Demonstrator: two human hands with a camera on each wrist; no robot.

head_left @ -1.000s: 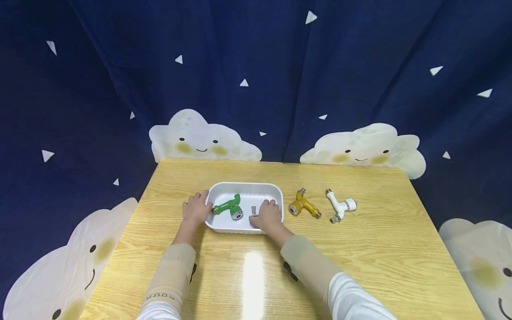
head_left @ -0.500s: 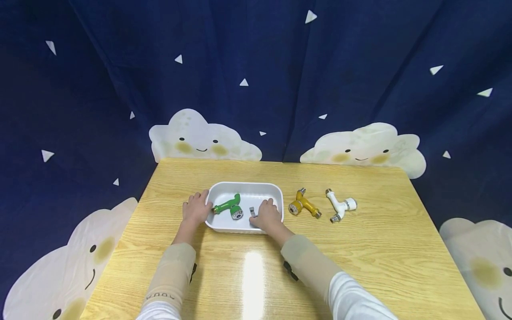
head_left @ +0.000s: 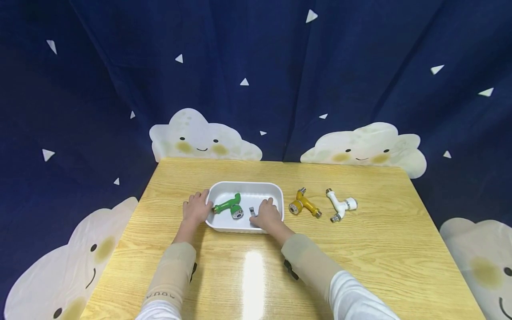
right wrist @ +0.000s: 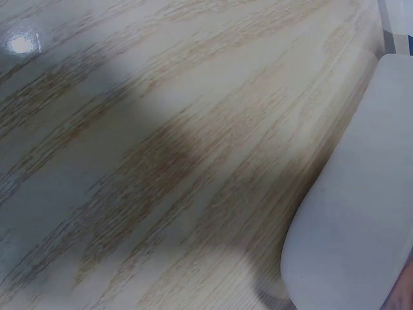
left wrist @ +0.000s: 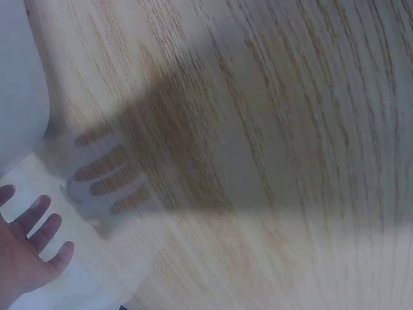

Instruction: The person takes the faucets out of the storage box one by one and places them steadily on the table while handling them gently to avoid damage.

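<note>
A white plastic tub (head_left: 244,230) with rounded corners sits on the table. My left hand (head_left: 196,208) rests at its left end, thumb at the rim; the left wrist view shows its fingers (left wrist: 40,205) spread and loosely extended outside the tub. My right hand (head_left: 268,215) reaches over the near right rim into the tub, thumb and fingers curled round a small grey metal piece (head_left: 252,211). Only one end of that piece sticks out to the left of the hand; its rest is hidden. Left of it in the tub lies a green tap (head_left: 230,205) with a round knob.
Right of the tub lie a yellow tap (head_left: 305,204) with metal ends and a white tap (head_left: 341,206). They stand on a wood-grain table (head_left: 360,253). A dark blue curtain (head_left: 240,44) with clouds and white triangles hangs behind it.
The exposed end of the grey metal piece has turned and shifted slightly left beside my right thumb. Both hands, the tub and the taps look the same.
</note>
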